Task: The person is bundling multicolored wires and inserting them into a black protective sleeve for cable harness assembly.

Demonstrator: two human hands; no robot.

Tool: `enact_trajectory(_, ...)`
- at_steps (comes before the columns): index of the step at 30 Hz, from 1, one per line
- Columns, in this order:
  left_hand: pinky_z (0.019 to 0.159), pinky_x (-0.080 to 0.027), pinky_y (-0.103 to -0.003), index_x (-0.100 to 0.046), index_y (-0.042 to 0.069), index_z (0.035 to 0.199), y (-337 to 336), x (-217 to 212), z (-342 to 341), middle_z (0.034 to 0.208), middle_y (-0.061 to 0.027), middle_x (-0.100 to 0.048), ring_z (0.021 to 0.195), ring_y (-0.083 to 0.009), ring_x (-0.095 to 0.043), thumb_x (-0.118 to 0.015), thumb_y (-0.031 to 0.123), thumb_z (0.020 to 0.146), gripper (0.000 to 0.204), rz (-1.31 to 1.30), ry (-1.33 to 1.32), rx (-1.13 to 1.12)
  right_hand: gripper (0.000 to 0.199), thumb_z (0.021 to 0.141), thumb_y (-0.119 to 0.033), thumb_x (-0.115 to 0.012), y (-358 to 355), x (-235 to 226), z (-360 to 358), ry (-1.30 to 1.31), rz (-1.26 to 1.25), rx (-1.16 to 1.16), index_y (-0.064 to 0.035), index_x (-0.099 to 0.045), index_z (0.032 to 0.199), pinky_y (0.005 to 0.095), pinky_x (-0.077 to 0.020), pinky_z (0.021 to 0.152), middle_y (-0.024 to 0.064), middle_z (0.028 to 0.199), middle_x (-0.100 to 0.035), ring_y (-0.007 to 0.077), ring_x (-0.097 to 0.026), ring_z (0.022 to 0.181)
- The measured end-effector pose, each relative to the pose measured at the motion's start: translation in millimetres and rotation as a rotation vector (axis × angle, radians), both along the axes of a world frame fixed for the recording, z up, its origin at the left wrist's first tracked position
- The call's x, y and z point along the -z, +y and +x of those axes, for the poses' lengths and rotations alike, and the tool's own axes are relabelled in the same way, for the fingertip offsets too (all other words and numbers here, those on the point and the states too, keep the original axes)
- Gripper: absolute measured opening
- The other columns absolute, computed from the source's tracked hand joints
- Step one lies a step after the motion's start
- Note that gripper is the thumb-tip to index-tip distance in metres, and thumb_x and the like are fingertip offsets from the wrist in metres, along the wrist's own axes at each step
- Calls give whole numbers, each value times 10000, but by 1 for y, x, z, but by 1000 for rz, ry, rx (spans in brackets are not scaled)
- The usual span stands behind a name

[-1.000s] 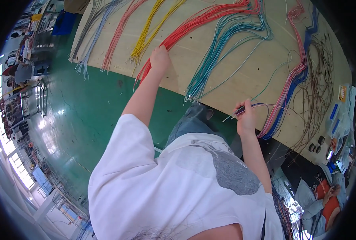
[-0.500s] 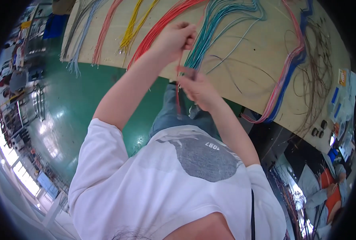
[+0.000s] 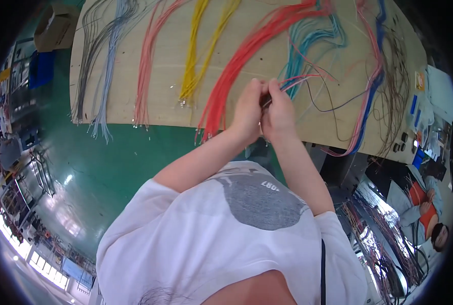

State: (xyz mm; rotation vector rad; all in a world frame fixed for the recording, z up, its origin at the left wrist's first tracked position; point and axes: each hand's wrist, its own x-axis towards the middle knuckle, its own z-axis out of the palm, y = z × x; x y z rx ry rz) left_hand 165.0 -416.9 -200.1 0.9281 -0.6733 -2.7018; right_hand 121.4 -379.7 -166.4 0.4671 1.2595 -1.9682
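Mixed-colour wire bunch [image 3: 301,77], head view: held between both hands over the near table edge, mid-scene; loose lengths in pink-red, dark blue and brown loop off right across the tabletop. Left hand [image 3: 247,108] and right hand [image 3: 281,111] meet, fingers curled in, both closed on the bunch; which fingers grip which wire is hidden.

Wooden table [image 3: 168,94] carries sorted wire bundles, near ends at or past the near edge on the left. Left to right: dark grey bundle [image 3: 87,63], blue-grey bundle [image 3: 109,71], pink bundle [image 3: 144,76], yellow bundle [image 3: 190,63], then thick red bundle [image 3: 235,66] just left of the hands. Teal bundle [image 3: 296,53] lies behind the hands, slightly right. Farther right: dark blue bundle [image 3: 380,28] beside a second pink strand, then tangled brown wires [image 3: 395,89]. Black rolls [image 3: 400,142] sit near the right corner.

Cardboard box [image 3: 58,28] far left. Green floor [image 3: 129,157] near left. Another person [image 3: 414,195] at near right.
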Motion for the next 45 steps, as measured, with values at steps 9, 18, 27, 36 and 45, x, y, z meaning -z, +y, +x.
enact_trajectory(9,717,-398,-381,-505,14,925,-122,75,18,883,-144,-511,841,-284,-494,-476,173,786,213,-1587,-675,144,161,872,-197,-402,14,-1,-35,11,3,27,-52,-472,879,194,-216,414,-46,531,-255,47,-233,442)
enact_trajectory(18,689,-391,-392,-474,12,812,-149,70,17,840,-151,-499,795,-330,-472,-466,78,763,82,-1638,-783,345,159,872,-205,-409,3,7,-14,-19,143,-42,-62,-469,903,187,-178,384,-52,522,-235,36,-205,419)
enact_trajectory(27,642,-404,-393,-470,0,847,-189,77,162,759,-154,-484,706,-337,-495,-495,63,763,108,-1541,-1056,38,161,871,-199,-406,4,9,-16,-22,201,-66,-55,-467,909,191,-185,391,-48,528,-240,37,-211,425)
enact_trajectory(36,674,-421,-385,-512,30,846,-226,83,159,884,-141,-515,785,-317,-517,-533,150,740,161,-1253,-1276,216,142,871,-199,-406,-26,8,-7,-4,263,-178,-72,-467,887,196,-193,386,-54,523,-262,38,-215,419)
enact_trajectory(45,653,-430,-403,-561,38,797,-246,58,146,760,-182,-562,713,-332,-542,-480,91,696,140,-1130,-1120,222,158,872,-204,-408,-41,12,-10,22,306,-209,-65,-476,903,195,-182,393,-56,524,-241,35,-204,419)
